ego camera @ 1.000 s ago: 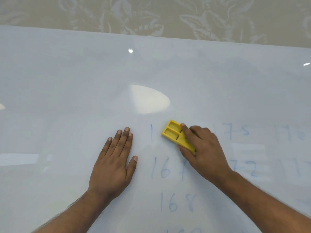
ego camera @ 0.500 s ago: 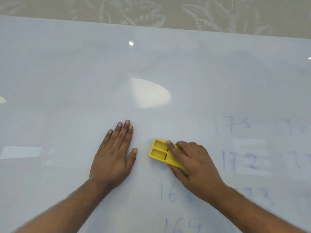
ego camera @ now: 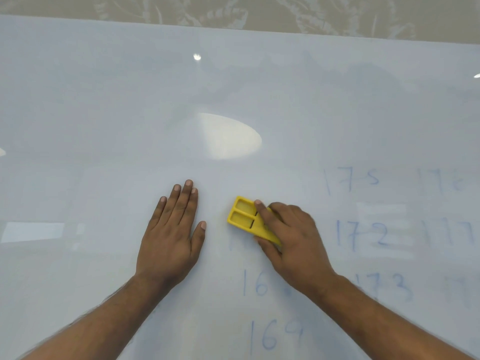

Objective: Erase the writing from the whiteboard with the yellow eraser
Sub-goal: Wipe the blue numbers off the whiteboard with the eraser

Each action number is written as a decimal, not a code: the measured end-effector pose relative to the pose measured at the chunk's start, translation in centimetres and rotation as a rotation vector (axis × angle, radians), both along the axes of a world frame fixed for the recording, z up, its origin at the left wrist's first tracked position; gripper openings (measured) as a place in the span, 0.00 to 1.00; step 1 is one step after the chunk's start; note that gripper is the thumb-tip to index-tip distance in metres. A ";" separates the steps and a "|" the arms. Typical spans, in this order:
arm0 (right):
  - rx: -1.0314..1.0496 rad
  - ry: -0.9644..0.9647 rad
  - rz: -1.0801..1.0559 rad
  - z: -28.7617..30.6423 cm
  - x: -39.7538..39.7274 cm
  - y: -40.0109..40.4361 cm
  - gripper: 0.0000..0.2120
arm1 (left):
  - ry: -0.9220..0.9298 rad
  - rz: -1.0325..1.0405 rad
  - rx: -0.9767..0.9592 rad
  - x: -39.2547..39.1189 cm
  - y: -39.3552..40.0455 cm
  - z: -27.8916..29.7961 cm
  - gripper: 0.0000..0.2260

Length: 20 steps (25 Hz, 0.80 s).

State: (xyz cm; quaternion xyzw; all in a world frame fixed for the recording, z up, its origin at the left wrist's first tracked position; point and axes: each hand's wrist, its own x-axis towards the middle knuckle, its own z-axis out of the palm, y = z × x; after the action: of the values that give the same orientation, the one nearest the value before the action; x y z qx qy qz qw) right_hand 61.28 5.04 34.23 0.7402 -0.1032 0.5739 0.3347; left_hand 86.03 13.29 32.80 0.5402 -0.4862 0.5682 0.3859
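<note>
The yellow eraser (ego camera: 245, 216) lies flat on the whiteboard (ego camera: 104, 113) and serves as the landmark here: a small plastic block whose exposed far end shows two rectangular recesses side by side, with a dark slit behind them. The right hand (ego camera: 293, 235) grips the eraser from its near-right end — the index finger (ego camera: 262, 211) lies stretched along the top, its tip reaching the edge of the recesses, while the thumb presses against the near side and the other fingers curl over the far side, hiding the rest of the block. The right hand looks slightly blurred. Just to the left of the eraser, apart from it, the left hand (ego camera: 171, 235) rests palm down on the board with its fingers straight and close together and the thumb spread toward the eraser; it holds nothing. Faint blue handwritten numbers (ego camera: 361, 233) remain to the right of the eraser and nearer the person than it: "175" up and to the right, "172" directly right beyond the gripping hand, "173" partly behind the right forearm, and a column below the eraser reading "16" with a smeared last digit, then "169". Further numbers at the right edge are too pale to read. Beyond the eraser, a bright oval light reflection (ego camera: 228, 136) sits on the glossy surface, and past the board's far edge runs a beige leaf-patterned wall (ego camera: 233, 11).
</note>
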 end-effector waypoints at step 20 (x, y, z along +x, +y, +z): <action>0.041 0.044 0.030 -4.4 -1.0 -0.4 0.26 | -0.024 0.005 0.058 -0.6 0.1 -4.8 0.29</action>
State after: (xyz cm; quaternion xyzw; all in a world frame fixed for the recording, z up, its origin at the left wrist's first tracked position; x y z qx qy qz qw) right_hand 60.26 4.66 29.80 0.7607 -0.0965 0.5604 0.3130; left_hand 85.42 13.44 27.99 0.5456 -0.5058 0.5612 0.3627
